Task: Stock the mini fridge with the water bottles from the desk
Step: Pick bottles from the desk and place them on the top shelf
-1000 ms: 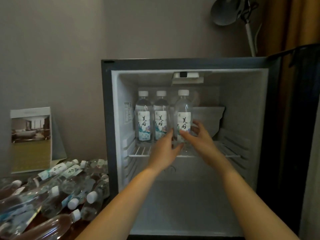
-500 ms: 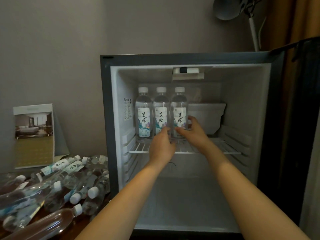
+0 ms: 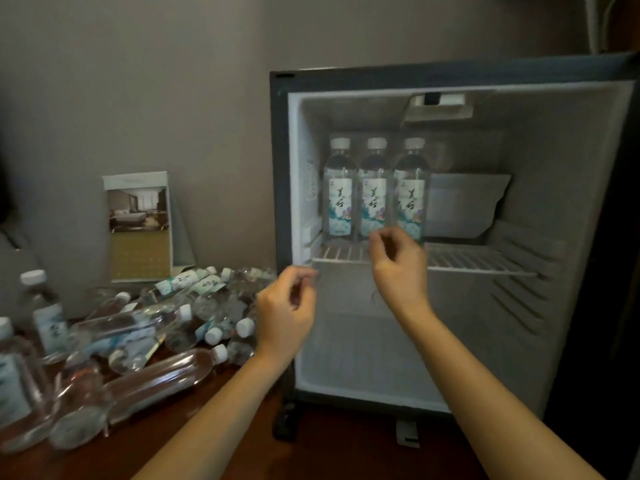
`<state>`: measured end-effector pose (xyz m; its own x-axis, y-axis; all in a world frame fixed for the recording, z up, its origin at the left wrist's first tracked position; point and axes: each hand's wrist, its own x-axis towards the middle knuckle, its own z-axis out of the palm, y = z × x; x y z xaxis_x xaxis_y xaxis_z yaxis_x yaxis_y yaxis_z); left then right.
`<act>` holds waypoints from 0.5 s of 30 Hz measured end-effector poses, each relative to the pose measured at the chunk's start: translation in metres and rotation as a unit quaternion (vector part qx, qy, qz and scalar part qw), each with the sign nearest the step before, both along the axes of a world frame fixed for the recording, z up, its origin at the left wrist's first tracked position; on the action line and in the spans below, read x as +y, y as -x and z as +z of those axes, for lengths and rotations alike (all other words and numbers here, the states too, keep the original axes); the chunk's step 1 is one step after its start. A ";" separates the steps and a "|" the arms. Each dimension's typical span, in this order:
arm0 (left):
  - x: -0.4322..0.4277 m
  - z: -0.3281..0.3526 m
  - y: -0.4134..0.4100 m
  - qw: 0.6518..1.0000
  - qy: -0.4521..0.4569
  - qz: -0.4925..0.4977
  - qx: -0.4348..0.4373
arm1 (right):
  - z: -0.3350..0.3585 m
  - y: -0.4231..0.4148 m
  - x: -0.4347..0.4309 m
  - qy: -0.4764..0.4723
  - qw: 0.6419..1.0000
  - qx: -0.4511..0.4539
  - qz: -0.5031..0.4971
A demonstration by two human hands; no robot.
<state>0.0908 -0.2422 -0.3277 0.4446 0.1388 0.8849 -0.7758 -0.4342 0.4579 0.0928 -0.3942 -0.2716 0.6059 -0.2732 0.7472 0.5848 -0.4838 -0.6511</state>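
Observation:
The mini fridge [image 3: 280,202] stands open on the desk. On its wire shelf [image 3: 481,263], at the left, three water bottles stand upright in a row: the left bottle [image 3: 339,192], the middle bottle [image 3: 374,192] and the right bottle [image 3: 412,192]. My right hand [image 3: 398,265] hovers in front of the shelf, just below the right bottle, fingers loosely curled and holding nothing. My left hand [image 3: 287,313] is outside the fridge at its left edge, fingers apart and empty. A pile of several water bottles [image 3: 162,327] lies on the desk to the left.
A folded card with a room photo [image 3: 140,226] stands against the wall behind the pile. Two upright bottles [image 3: 45,313] stand at the far left. The fridge door [image 3: 616,271] hangs open on the right. The fridge's lower compartment [image 3: 398,351] holds nothing.
Both hands let go of the right bottle, which now stands on the shelf, and pulled back towards me. My left hand moved left and out of the fridge. The view shifted left.

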 end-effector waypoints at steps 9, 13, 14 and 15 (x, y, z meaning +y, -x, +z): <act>0.119 -0.077 -0.019 0.932 0.009 0.112 0.346 | -0.093 0.010 0.119 0.133 0.957 0.181 0.184; 0.129 -0.082 -0.043 0.894 -0.046 0.066 0.441 | -0.120 -0.001 0.143 0.249 0.895 0.310 0.201; 0.128 -0.079 -0.048 0.887 -0.043 0.048 0.456 | -0.123 -0.002 0.146 0.247 0.889 0.325 0.208; 0.126 -0.076 -0.054 0.883 -0.029 0.026 0.467 | -0.127 -0.004 0.148 0.235 0.888 0.334 0.210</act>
<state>0.1452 -0.1165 -0.4041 0.9790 0.1472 0.1410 -0.0487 -0.5024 0.8633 0.0973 -0.2461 -0.3983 0.9315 0.3292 0.1549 0.3379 -0.6248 -0.7039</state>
